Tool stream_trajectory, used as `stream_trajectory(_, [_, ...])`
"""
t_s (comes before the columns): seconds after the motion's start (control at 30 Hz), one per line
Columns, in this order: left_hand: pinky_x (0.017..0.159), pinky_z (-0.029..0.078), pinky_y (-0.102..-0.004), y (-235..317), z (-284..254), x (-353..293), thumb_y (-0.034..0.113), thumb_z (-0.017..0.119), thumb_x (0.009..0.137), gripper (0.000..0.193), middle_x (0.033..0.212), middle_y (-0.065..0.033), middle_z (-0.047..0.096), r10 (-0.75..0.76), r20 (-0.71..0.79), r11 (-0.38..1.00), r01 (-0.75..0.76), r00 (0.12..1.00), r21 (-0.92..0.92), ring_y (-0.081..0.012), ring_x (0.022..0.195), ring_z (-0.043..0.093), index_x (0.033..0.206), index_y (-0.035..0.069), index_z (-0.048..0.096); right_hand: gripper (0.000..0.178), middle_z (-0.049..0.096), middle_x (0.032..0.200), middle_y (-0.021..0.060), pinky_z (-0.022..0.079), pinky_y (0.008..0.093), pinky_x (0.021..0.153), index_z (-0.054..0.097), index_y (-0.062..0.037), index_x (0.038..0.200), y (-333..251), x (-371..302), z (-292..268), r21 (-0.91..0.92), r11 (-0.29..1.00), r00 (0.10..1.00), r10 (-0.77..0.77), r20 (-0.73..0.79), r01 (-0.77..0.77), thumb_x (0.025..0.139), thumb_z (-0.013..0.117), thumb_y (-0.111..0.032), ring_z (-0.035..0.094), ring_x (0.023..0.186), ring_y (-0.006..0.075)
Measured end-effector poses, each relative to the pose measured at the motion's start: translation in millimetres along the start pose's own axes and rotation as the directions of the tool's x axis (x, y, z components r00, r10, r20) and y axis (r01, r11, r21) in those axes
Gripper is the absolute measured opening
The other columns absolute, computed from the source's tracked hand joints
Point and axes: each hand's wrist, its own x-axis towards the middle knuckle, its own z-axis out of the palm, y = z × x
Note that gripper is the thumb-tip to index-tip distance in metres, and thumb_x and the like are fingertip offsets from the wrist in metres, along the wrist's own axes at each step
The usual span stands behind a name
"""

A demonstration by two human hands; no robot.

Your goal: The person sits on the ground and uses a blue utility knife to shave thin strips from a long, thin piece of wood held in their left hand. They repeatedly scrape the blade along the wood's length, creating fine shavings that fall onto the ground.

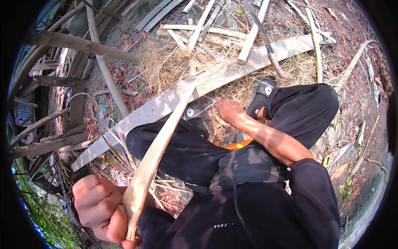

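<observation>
At the lower left my left hand (99, 207) is closed around the near end of a long pale wooden strip (155, 153). The strip slants up and away, its narrow far end over a long grey plank (153, 106). My right hand (229, 111) is closed just past the plank's near edge, right of the strip. A small teal tip (214, 101) shows at its fingers; the rest of what it holds is hidden. Beyond, a machete (265, 41) with a curved dark blade and brown handle lies across the plank.
Dry straw (161, 66) and several split wooden pieces (207, 31) lie around the plank's far side. Stacked poles and boards (74, 45) stand at the left. A handsaw (338, 155) lies at the right. My black-trousered legs (306, 112) are bent near the plank.
</observation>
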Motion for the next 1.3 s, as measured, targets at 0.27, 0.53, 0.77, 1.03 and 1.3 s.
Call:
stream_trajectory(0.27, [0.035,0.017,-0.0272,-1,-9,-16,0.042,0.03,0.087,0.053,0.037,-0.0039,0.029,-0.151,-0.309,0.976,0.192,0.939,0.107,-0.0127,0.03,0.026,0.05,0.004,0.03,0.024,0.053,0.055,0.0226,0.043,0.0493,0.051,0.044,-0.0021,0.096,-97,-32,-63,0.426,0.862,0.96,-0.218,-0.175,0.274,0.095,0.041,-0.026,0.055,0.055,0.043])
stream_trajectory(0.53, [0.035,0.018,-0.0278,1,-8,-16,0.043,0.028,0.087,0.054,0.037,-0.0037,0.027,-0.231,-0.379,0.942,0.304,0.896,0.144,-0.0127,0.031,0.026,0.047,0.006,0.025,0.02,0.051,0.052,0.0202,0.044,0.0494,0.051,0.044,-0.0033,0.093,-58,0,-16,0.301,0.941,0.981,-0.107,-0.162,0.152,0.093,0.045,-0.023,0.055,0.053,0.0409])
stream_trajectory(0.77, [0.04,0.016,-0.0295,0,-9,-22,0.046,0.025,0.086,0.053,0.037,-0.0014,0.019,-0.268,-0.477,0.909,0.384,0.837,0.164,-0.012,0.034,0.018,0.048,0.01,0.022,0.026,0.058,0.062,0.0226,0.049,0.0468,0.055,0.049,-0.0015,0.095,-56,19,-11,0.151,0.983,0.995,-0.101,-0.022,0.104,0.093,0.045,-0.027,0.06,0.06,0.0417])
stream_trajectory(1.03, [0.038,0.018,-0.0292,-7,-13,-31,0.043,0.027,0.087,0.052,0.036,-0.0023,0.02,-0.223,-0.642,0.87,0.447,0.733,0.208,-0.013,0.031,0.018,0.048,0.009,0.023,0.028,0.06,0.066,0.023,0.051,0.048,0.059,0.049,0.0019,0.094,-80,18,-18,0.209,0.972,0.993,-0.114,0.017,0.108,0.093,0.043,-0.026,0.061,0.065,0.0409])
stream_trajectory(1.3, [0.04,0.019,-0.0291,-7,1,-21,0.043,0.026,0.088,0.053,0.038,-0.003,0.021,-0.27,-0.822,0.695,0.692,0.502,0.195,-0.0124,0.034,0.02,0.047,0.009,0.024,0.032,0.062,0.072,0.0227,0.051,0.048,0.066,0.051,0.0008,0.096,-57,43,-2,0.135,0.989,0.998,-0.064,-0.009,0.065,0.093,0.041,-0.029,0.062,0.073,0.0395])
